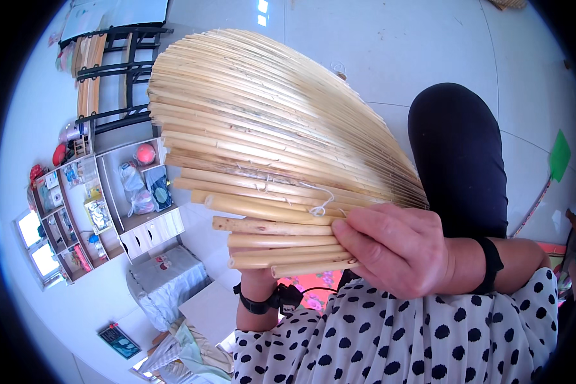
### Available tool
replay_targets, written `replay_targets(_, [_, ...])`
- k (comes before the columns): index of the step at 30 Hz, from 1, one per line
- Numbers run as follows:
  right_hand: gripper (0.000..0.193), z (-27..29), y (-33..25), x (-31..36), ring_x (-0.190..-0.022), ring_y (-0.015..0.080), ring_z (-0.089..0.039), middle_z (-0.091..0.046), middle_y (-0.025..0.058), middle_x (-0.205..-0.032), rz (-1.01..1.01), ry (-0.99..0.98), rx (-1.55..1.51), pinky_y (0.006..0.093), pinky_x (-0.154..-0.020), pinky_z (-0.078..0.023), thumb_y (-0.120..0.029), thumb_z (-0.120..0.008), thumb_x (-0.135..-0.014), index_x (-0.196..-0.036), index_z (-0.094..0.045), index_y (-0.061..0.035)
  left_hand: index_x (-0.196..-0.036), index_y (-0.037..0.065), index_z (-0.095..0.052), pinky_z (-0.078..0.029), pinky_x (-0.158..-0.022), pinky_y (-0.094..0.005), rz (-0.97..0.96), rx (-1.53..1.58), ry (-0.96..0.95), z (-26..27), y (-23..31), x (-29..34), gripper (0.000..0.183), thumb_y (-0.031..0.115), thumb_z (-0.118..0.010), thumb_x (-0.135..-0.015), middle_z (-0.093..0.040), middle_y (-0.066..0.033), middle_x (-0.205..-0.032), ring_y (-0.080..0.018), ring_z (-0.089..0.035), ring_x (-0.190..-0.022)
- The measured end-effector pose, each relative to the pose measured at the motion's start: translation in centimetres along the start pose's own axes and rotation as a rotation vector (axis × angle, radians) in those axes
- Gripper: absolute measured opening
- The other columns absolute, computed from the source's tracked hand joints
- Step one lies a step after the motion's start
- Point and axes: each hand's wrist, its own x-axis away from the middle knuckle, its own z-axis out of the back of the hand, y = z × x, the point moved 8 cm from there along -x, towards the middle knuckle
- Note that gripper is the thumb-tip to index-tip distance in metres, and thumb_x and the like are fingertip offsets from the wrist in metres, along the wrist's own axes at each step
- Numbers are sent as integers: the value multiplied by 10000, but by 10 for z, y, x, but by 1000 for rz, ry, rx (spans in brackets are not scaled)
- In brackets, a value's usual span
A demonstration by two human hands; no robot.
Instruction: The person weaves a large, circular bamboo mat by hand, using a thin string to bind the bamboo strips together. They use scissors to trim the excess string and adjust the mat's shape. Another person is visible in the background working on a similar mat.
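Observation:
A mat of pale dry reed stalks (pixel 256 115) lies side by side across the middle of the head view, fanning out toward the far left. Its nearest stalks are thicker and end unevenly at the left. A loose white thread (pixel 323 206) curls over the stalks near my fingers. My right hand (pixel 400 249) is closed in a pinch on the nearest stalks at their right part, thumb and forefinger on top. Beneath the near left end, little of my left hand (pixel 257 277) shows above a black-strapped wrist; its fingers are hidden by the stalks.
My dark-clothed knee (pixel 457 147) rises just right of the mat. A green fly swatter (pixel 558 157) stands at the far right. Black-framed wooden seats (pixel 125 67), a shelf unit (pixel 118 224) and a cloth-covered box (pixel 166 278) are at the left. Pale tiled floor (pixel 384 38) lies beyond.

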Motion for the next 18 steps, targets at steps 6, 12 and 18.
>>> replay_targets(6, [404,-3,-4,0,-702,232,-654,-606,161,-901,20,3,7,282,-535,-558,-64,-658,-576,-944,-654,102,-1017,112,-693,-495,-773,-418,-20,-3,-1,2,4,-2,262,277,-698,-814,-648,-103,-996,-317,-610,-906])
replay_targets(12, [403,-5,-5,1,-695,231,-652,-611,162,-908,30,5,-1,282,-529,-555,-62,-658,-573,-941,-658,101,-1006,106,-692,-501,-750,-413,-37,-11,-1,2,9,-4,248,248,-697,-804,-656,-100,-964,-313,-622,-865])
replay_targets(18, [395,-7,-4,0,-676,222,-638,-613,162,-913,41,-8,-5,278,-497,-535,-56,-663,-581,-943,-659,104,-995,100,-691,-506,-727,-408,-82,-41,-13,-3,22,-18,235,219,-696,-793,-663,-97,-933,-309,-633,-825])
